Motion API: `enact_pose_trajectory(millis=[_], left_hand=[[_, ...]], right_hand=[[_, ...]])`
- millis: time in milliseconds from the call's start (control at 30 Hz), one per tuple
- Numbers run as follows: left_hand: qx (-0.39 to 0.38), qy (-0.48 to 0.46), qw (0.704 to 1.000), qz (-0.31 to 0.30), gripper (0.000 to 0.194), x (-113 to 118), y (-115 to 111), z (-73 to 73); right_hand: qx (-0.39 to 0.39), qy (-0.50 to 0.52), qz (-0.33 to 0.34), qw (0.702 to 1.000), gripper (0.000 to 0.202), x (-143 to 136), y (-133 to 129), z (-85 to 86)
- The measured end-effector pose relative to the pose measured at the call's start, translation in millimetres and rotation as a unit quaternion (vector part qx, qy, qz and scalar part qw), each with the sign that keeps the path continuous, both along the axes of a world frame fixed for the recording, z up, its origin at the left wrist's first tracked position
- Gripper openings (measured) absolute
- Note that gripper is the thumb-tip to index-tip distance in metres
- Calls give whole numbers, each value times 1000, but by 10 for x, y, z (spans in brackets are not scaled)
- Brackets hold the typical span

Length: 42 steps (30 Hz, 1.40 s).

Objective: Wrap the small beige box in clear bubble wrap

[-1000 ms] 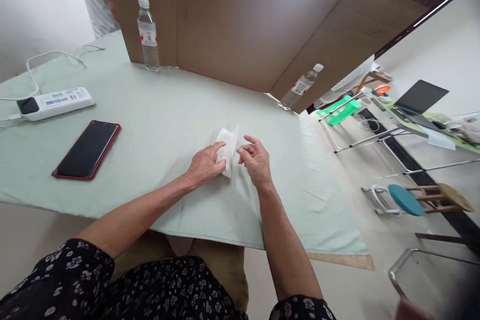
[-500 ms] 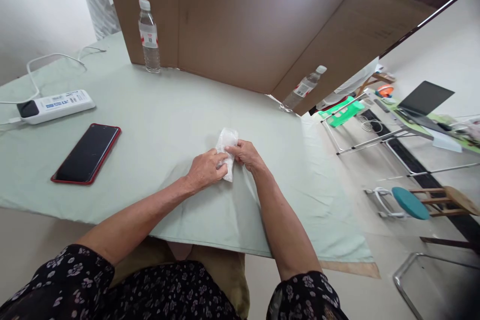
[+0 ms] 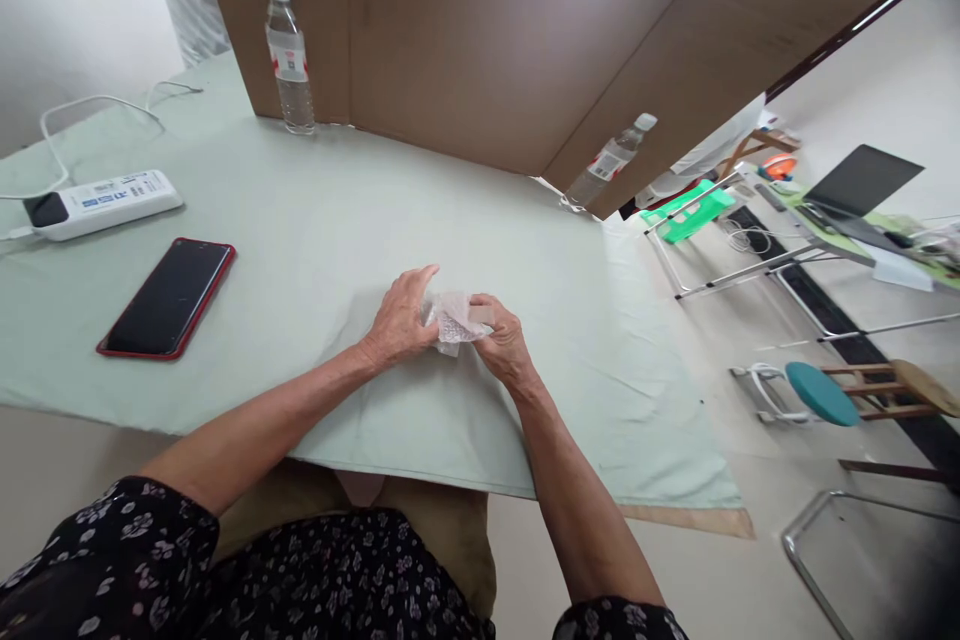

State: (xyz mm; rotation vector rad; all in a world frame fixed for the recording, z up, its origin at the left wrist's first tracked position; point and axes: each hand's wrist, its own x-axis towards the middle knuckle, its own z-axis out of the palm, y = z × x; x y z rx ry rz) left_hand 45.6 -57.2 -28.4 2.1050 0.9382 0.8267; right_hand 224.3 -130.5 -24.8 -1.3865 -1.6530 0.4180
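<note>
A small folded piece of clear bubble wrap [image 3: 453,316] is between my hands, close to the tabletop. My right hand [image 3: 501,338] grips its right side, thumb below and fingers behind. A pale beige patch [image 3: 481,315] shows at that edge, in front of the fingers; I cannot make out what it is. On the other side, my left hand [image 3: 401,320] has its fingers stretched apart, the thumb touching the wrap's left edge. Whether something lies inside the wrap is hidden.
A phone in a red case [image 3: 169,298] and a white power strip [image 3: 105,203] with cables lie on the left. Two water bottles [image 3: 291,70] stand against a cardboard screen [image 3: 465,40]. Off the table's right side are stools [image 3: 821,393] and a desk with a laptop [image 3: 862,185].
The bubble wrap has gone from a long upright strip to a shorter, wider bundle. My left fingers have lifted off it and spread. My view has shifted slightly.
</note>
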Motion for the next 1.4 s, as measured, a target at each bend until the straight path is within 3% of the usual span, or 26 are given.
enact_pose_trajectory(millis=[133, 233, 433, 533, 633, 733, 833, 933, 1000, 1233, 1400], left_hand=[[-36, -15, 995, -94, 42, -47, 91, 24], [-75, -42, 988, -126, 19, -63, 113, 57], [-153, -64, 978, -127, 19, -72, 99, 70], [-152, -54, 978, -135, 18, -87, 114, 74], [-145, -32, 980, -134, 20, -107, 134, 101], [-154, -8, 978, -140, 26, -149, 154, 162], [-180, -3, 971, -160, 32, -207, 186, 217], [-200, 24, 959, -199, 43, -238, 208, 234], [-220, 38, 954, -199, 38, -230, 199, 227], [-251, -20, 954, -161, 30, -153, 158, 175], [-285, -39, 936, -203, 48, -196, 173, 165]], right_hand=[[16, -60, 13, 998, 19, -10, -92, -17], [31, -81, 7, 996, 28, -27, -101, -34], [26, -118, 41, 992, 35, -8, -172, -34], [14, -177, 38, 983, 58, -53, -221, -69], [22, -210, -6, 977, 45, -147, -223, -123], [29, -155, -27, 987, 33, -209, -180, -137], [-23, -11, -40, 999, 33, -207, -131, -93], [-141, 155, -31, 977, 37, -187, -109, -28], [-188, 209, -25, 959, 38, -182, -108, 9], [-192, 190, -31, 962, 36, -161, -72, 59], [-190, 177, -47, 965, 38, -151, -22, 25]])
